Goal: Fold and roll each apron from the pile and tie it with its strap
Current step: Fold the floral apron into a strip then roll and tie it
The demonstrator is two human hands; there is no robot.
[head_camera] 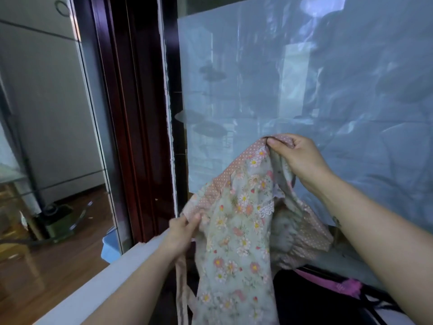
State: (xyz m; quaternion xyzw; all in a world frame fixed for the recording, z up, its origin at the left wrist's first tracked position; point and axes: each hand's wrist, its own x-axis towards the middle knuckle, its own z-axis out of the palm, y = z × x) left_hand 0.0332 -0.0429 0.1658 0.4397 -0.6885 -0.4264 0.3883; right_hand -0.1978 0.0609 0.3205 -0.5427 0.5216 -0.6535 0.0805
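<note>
step: I judge I'm spreading the apron (pixel 236 221) before folding | left hand (pixel 181 231) pinches its lower-centre edge, right hand (pixel 297 156) grips the top hem, centre-right | next: lay flat, square corners, find strap (pixel 181 289)

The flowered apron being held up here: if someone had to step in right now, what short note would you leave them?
Left hand: pinches the dotted pink edge of the flowered apron, low down.
Right hand: pinches the same edge higher up.
Apron: held up in the air, bunched rather than flat. A strap hangs loose under the left hand.
Done: the apron is in hand. No fold, roll or tie shows.
Left: spread it, fold it, roll it, tie it with the strap.
Dark and pink cloth lies below at right. Whether it is more aprons I cannot tell.
</note>
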